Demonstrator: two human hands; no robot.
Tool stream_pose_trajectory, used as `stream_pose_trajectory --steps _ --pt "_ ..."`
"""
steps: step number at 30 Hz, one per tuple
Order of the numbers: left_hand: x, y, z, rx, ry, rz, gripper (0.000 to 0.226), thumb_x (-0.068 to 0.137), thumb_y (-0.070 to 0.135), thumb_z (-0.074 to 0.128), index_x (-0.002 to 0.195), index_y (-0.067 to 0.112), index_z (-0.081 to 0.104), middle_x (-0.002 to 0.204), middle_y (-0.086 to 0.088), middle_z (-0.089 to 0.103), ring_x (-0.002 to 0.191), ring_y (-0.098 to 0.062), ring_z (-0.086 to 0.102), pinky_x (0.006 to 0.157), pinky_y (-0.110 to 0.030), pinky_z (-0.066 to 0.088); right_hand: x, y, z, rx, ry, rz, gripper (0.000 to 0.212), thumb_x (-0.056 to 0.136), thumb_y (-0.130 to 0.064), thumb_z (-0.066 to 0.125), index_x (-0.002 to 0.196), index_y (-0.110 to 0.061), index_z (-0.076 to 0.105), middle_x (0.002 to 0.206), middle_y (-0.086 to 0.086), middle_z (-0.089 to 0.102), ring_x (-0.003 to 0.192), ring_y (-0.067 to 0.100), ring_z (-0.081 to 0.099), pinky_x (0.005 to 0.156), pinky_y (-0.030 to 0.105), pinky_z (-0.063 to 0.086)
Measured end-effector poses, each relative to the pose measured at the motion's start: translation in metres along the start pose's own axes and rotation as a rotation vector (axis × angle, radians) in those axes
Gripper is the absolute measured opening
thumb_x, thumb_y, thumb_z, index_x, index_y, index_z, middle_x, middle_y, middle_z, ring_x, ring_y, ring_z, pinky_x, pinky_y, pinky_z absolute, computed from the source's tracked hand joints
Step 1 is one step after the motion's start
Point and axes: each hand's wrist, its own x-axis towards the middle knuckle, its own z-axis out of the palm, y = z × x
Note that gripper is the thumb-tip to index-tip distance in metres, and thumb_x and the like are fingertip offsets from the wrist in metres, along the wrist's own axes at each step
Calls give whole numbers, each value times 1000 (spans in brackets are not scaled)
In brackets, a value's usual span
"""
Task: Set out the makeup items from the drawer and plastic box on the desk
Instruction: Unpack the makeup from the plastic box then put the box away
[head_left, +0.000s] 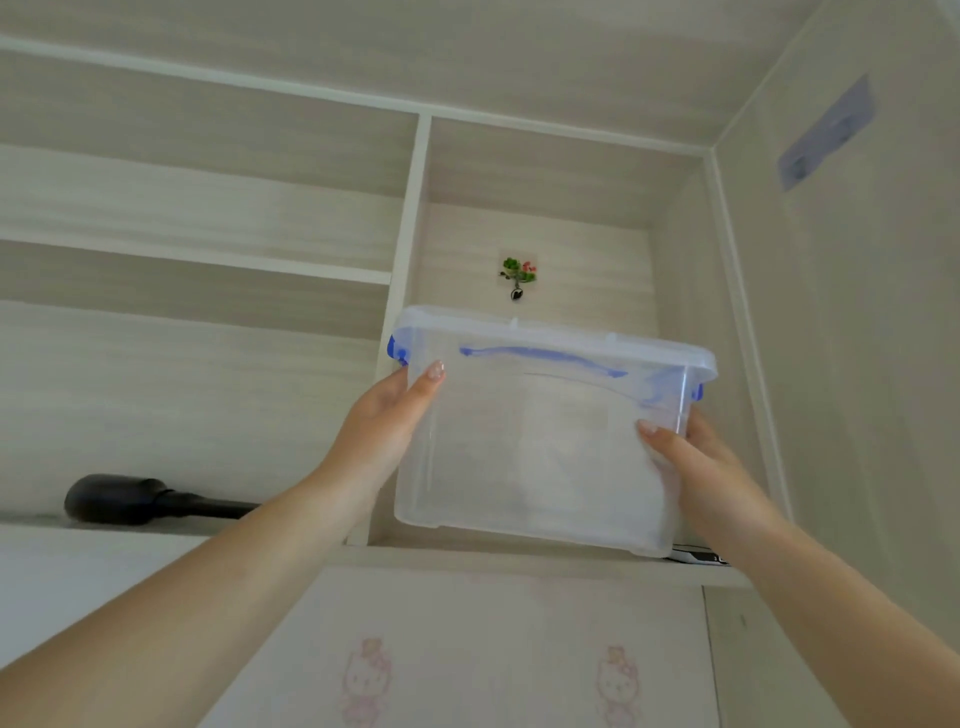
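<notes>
Left of both hands, a black handled object (150, 500) lies on the shelf (519, 558), well apart from the grab. Left hand (387, 421) is flat against the left wall of the plastic box (540, 441), fingers straight, thumb across the front face, just under the blue latch (397, 351). Box is clear, lid on, blue handle on top; it sits between the hands in the open shelf cubby at about head height. Cannot tell if the base rests on the shelf or is just off it. Contents are hard to read through the plastic — it looks nearly empty. Right hand (696, 457) clasps the right front corner, fingers curled round the side wall, thumb on the front.

Risks: the hold is mostly a side squeeze on smooth plastic, reached upward, so the box could slip or tip forward coming off the shelf. Right of the right hand, a small dark item (696, 555) pokes out beside the base — dragging the box could knock it off.
</notes>
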Motion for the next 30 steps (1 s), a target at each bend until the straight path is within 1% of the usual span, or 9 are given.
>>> stream_pose_trajectory --steps 2,5,8,10,14,18,21,24,30 --pt "5 -12 3 -1 27 -22 49 78 67 56 116 38 65 113 18 69 112 -8 62 107 -40 42 9 12 1 -6 11 27 65 66 -49 73 126 -35 52 122 -8 65 115 16 61 107 47 39" --pt "12 -30 8 22 79 -23 36 87 56 54 113 33 65 110 17 70 108 -6 63 104 -37 44 19 36 1 -13 69 51 95 47 -62 81 130 -30 49 123 -5 64 112 18 63 104 48 42" --pt "19 -51 10 50 93 -54 59 75 71 54 119 33 62 119 14 66 114 -10 60 105 -40 43 27 62 -3 -46 105 93 108 40 -73 78 134 -31 44 127 -8 62 113 15 62 104 48 42" --pt "25 -70 10 49 91 -99 80 63 82 55 127 34 56 128 13 62 120 -11 57 107 -41 41 32 77 -5 -54 99 113 104 46 -73 76 135 -31 42 129 -11 60 115 12 60 105 46 41" --pt "27 -87 13 69 61 -48 46 86 54 54 129 36 54 123 16 64 115 -8 59 106 -39 42 33 84 2 -94 66 130 73 65 -61 72 128 -32 51 125 -11 62 114 9 60 101 40 44" --pt "32 -96 17 109 104 -40 43 92 45 52 133 34 51 126 14 61 116 -9 58 106 -36 43 36 97 6 -109 75 201 50 86 -50 55 133 -39 44 124 -24 55 112 1 53 101 38 41" --pt "37 -105 16 153 111 -17 44 92 46 51 134 34 50 128 14 60 118 -9 56 107 -36 41 41 105 7 -139 136 250 51 87 -52 54 133 -32 45 125 -18 55 107 -1 52 100 38 42" --pt "42 -113 17 174 128 -26 44 92 46 50 134 33 50 131 12 58 121 -12 54 107 -35 40 45 110 8 -178 176 283 58 84 -54 56 132 -25 45 129 -12 52 114 7 50 98 35 43" --pt "43 -117 18 168 149 -22 44 93 46 49 135 35 48 133 12 55 121 -12 52 101 -29 39 46 111 8 -204 169 303 55 84 -53 56 131 -25 47 124 -12 53 109 6 51 95 32 44"
